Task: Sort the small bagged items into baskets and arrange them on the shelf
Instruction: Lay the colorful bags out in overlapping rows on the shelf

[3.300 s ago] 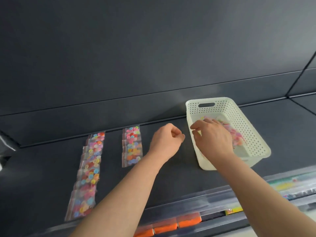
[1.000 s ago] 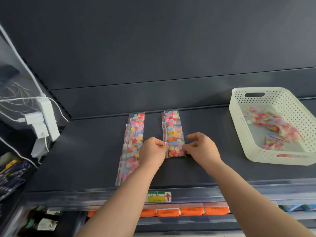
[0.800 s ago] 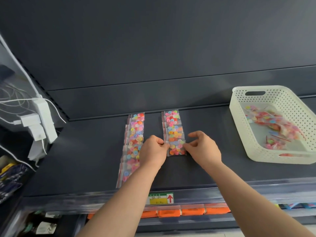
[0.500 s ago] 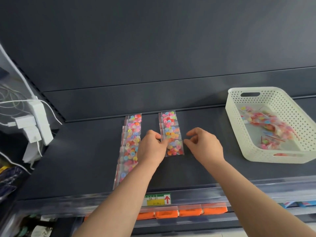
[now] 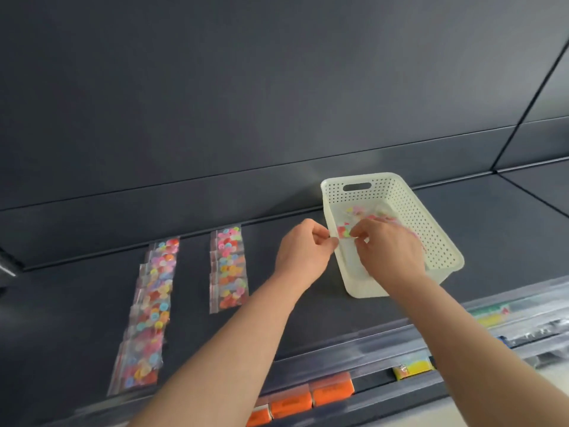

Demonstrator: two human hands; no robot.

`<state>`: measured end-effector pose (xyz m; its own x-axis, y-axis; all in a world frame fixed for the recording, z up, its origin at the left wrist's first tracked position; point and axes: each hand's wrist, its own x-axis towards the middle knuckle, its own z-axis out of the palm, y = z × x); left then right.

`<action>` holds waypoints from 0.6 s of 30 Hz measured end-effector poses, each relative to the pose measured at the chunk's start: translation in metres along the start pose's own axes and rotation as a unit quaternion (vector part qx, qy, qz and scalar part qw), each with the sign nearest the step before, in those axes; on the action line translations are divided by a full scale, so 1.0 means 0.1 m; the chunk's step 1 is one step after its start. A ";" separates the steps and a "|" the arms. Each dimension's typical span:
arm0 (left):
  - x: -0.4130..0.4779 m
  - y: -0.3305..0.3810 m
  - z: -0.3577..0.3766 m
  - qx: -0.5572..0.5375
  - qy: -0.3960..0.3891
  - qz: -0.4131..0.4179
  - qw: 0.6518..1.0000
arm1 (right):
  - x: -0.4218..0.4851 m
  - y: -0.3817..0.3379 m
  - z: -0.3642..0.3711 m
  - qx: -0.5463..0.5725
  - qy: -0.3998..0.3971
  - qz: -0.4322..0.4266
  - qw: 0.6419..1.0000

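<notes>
A white perforated basket (image 5: 437, 241) stands on the dark shelf (image 5: 308, 303) at the right, with several clear bags of coloured buttons inside. My left hand (image 5: 303, 251) and my right hand (image 5: 389, 251) together pinch one small bag of buttons (image 5: 344, 232) over the basket's left wall, one hand at each end. Two rows of the same bags lie flat on the shelf: a long row (image 5: 151, 309) at the left and a shorter row (image 5: 228, 268) beside it.
The shelf's back panel rises right behind the rows and basket. A clear rail runs along the front edge (image 5: 369, 343). Below it sit orange packs (image 5: 311, 396) and a yellow pack (image 5: 414, 368).
Both hands left the shorter row, where they had laid a bag at its near end, and moved right to the basket. They now hold a bag lifted from it.
</notes>
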<state>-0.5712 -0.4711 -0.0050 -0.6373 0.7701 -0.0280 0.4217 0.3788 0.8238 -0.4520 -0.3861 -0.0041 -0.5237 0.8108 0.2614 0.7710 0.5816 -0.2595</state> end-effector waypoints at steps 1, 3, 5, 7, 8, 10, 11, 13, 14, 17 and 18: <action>0.01 0.06 0.07 0.002 -0.003 0.004 1.000 | 0.03 0.13 -0.01 -0.013 -0.025 0.021 0.999; 0.03 0.13 0.20 0.019 -0.004 0.004 1.000 | 0.09 0.37 -0.02 -0.038 -0.074 0.067 0.994; 0.06 0.14 0.28 0.043 0.003 -0.002 0.999 | 0.15 0.55 -0.02 -0.065 -0.107 0.108 0.986; 0.08 0.15 0.33 0.059 0.012 -0.007 0.998 | 0.19 0.66 0.01 -0.099 -0.125 0.110 0.981; 0.09 0.16 0.35 0.064 0.015 -0.010 0.998 | 0.20 0.69 0.02 -0.111 -0.136 0.101 0.979; 0.09 0.18 0.37 0.070 0.018 -0.013 0.997 | 0.23 0.71 0.06 -0.101 -0.162 0.089 0.977; 0.09 0.18 0.37 0.071 0.020 -0.014 0.997 | 0.23 0.72 0.07 -0.085 -0.172 0.087 0.978; 0.09 0.19 0.38 0.072 0.022 -0.018 0.997 | 0.24 0.72 0.07 -0.043 -0.170 0.088 0.981; 0.09 0.19 0.38 0.070 0.023 -0.020 0.997 | 0.24 0.72 0.06 -0.025 -0.160 0.090 0.983; 0.08 0.18 0.38 0.063 0.025 -0.021 0.997 | 0.23 0.69 0.03 -0.018 -0.168 0.073 0.983; 0.07 0.18 0.38 0.064 0.025 -0.020 0.997 | 0.23 0.68 0.02 -0.015 -0.184 0.059 0.981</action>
<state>-0.5434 -0.4395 -0.0120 -0.6856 0.7274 -0.0277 0.4719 0.4730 0.7440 -0.4125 -0.3273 -0.0179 -0.5208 0.8447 -0.1239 0.8417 0.4838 -0.2395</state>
